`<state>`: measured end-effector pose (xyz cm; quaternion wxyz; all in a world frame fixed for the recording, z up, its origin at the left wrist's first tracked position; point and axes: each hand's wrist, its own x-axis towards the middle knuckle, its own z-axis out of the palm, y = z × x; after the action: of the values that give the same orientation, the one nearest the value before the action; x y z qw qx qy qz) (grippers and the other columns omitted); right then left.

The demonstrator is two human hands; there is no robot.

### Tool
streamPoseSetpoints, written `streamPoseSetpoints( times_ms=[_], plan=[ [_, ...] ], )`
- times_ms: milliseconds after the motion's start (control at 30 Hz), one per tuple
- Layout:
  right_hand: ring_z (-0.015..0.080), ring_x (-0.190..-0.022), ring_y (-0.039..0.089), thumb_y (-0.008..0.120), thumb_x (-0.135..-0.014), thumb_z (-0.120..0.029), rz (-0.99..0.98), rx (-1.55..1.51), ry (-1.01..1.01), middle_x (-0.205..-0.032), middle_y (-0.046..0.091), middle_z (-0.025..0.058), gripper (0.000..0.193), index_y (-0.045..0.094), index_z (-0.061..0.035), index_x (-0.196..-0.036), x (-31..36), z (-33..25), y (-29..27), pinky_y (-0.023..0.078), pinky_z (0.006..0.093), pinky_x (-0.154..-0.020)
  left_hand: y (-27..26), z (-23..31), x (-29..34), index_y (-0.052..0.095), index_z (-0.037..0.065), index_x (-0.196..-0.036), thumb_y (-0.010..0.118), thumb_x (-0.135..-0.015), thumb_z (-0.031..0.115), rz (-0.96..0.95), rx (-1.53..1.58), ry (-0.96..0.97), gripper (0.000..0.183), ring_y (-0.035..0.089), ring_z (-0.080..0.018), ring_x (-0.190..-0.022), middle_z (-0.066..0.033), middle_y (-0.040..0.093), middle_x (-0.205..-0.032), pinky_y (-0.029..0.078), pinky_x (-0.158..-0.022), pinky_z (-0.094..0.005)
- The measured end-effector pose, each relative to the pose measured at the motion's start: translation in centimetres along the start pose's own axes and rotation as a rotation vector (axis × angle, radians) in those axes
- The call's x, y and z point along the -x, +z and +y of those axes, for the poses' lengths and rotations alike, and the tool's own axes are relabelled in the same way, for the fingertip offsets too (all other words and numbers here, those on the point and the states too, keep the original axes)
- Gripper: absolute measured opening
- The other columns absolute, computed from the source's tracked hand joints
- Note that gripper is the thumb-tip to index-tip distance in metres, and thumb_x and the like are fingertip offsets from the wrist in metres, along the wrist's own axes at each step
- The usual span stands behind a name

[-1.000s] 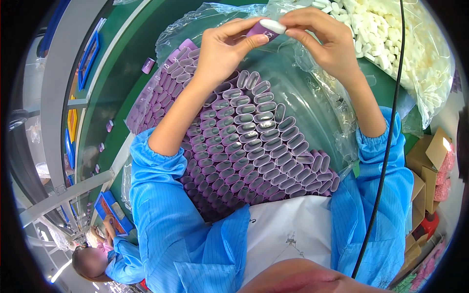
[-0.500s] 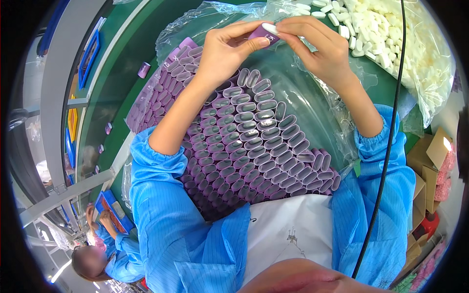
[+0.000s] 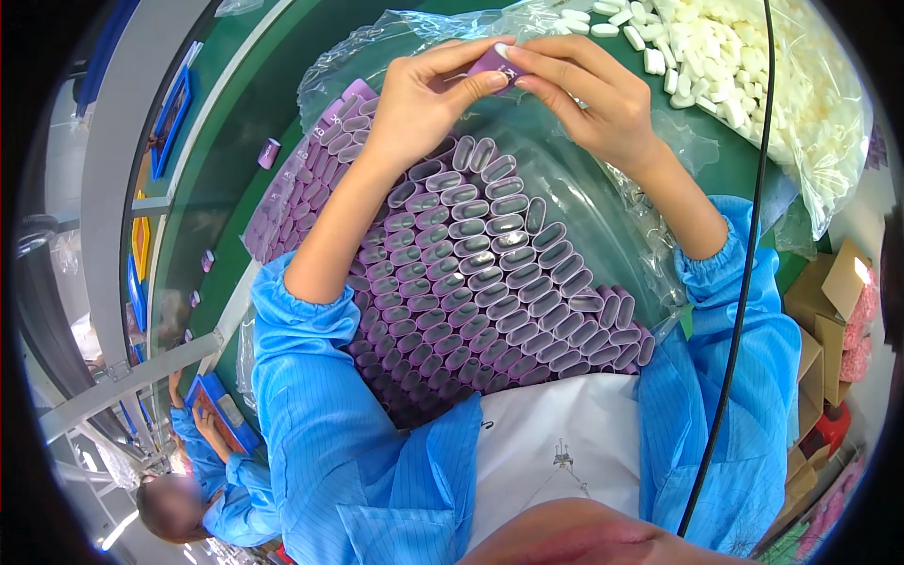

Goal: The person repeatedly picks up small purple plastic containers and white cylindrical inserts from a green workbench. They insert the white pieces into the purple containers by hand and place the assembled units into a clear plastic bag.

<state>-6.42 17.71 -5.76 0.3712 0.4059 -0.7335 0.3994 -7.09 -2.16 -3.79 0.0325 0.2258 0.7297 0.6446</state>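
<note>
Above the far edge of the packed rows, my left hand (image 3: 414,108) pinches a small purple oval casing (image 3: 493,64) between thumb and fingers. A white oval plug (image 3: 503,50) shows at the casing's end, partly covered by fingertips. The thumb and fingers of my right hand (image 3: 603,104) are closed at that same end, against the plug. Below both hands, many purple open-ended oval casings (image 3: 457,254) stand side by side, their hollow ends facing up.
A clear plastic bag (image 3: 824,113) of white plugs (image 3: 739,80) lies at the far right. Left, a green conveyor (image 3: 231,160) carries loose purple casings (image 3: 268,153). A black cable (image 3: 744,282) hangs across the right side. A co-worker (image 3: 221,471) sits lower left by a blue tray (image 3: 221,410).
My right fingers have moved left and closed in on the casing's end; less of the white plug shows. The casing has tilted. Loose casings on the conveyor have shifted slightly nearer.
</note>
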Motion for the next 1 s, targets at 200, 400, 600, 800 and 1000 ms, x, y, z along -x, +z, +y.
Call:
streamPoseSetpoints(
  times_ms=[200, 400, 600, 800, 1000],
  plan=[
    [0.0311, -0.077, 0.060, 0.063, -0.078, -0.004, -0.076, 0.248, 0.338, -0.082, 0.065, 0.0135, 0.012, 0.066, 0.0005, -0.088, -1.8, 2.8, -4.4, 0.048, 0.0395, -0.070, -10.8, -0.6, -2.8, 0.064, 0.002, -0.117, 0.068, -0.085, 0.019, 0.316, -0.507, -0.026, 0.036, 0.063, -0.0133, -0.093, -0.0099, 0.068, -0.106, 0.047, -0.084, -0.0258],
    [0.0313, -0.089, 0.055, 0.061, -0.077, -0.007, -0.330, 0.491, 0.239, -0.085, 0.063, 0.0128, 0.011, 0.067, -0.0013, -0.086, 1.1, 8.3, -4.2, 0.043, 0.0386, -0.085, -25.4, -10.6, -1.0, 0.065, 0.002, -0.114, 0.066, -0.080, 0.027, 0.319, -1.054, -0.673, 0.043, 0.063, -0.0296, -0.103, -0.0214, 0.066, -0.109, 0.046, -0.090, -0.0352],
    [0.0312, -0.091, 0.053, 0.060, -0.078, -0.007, -0.403, 0.544, 0.304, -0.087, 0.062, 0.0126, 0.009, 0.066, -0.0018, -0.082, 2.1, 9.1, -4.6, 0.043, 0.0385, -0.084, -17.1, -4.0, -2.7, 0.065, 0.004, -0.113, 0.064, -0.081, 0.027, 0.592, -1.540, 0.050, 0.039, 0.057, -0.0278, -0.110, -0.0187, 0.061, -0.116, 0.043, -0.093, -0.0372],
    [0.0316, -0.093, 0.052, 0.062, -0.078, -0.006, -0.299, 0.497, 0.257, -0.086, 0.061, 0.0130, 0.008, 0.066, -0.0017, -0.083, 1.2, 7.5, -4.2, 0.043, 0.0381, -0.084, -3.7, 3.3, -0.5, 0.062, 0.009, -0.119, 0.081, -0.066, 0.028, -0.681, -0.748, 0.200, 0.059, 0.053, -0.0278, -0.109, -0.0097, 0.063, -0.114, 0.042, -0.094, -0.0373],
    [0.0319, -0.088, 0.055, 0.064, -0.079, -0.005, -0.251, 0.438, 0.251, -0.086, 0.062, 0.0136, 0.011, 0.066, -0.0006, -0.089, 0.4, 6.3, -4.4, 0.045, 0.0372, -0.081, -2.7, 1.6, -1.0, 0.066, 0.006, -0.113, 0.081, -0.064, 0.021, -0.842, -0.730, 0.061, 0.054, 0.060, -0.0278, -0.098, -0.0094, 0.067, -0.105, 0.047, -0.089, -0.0371]
  ],
)
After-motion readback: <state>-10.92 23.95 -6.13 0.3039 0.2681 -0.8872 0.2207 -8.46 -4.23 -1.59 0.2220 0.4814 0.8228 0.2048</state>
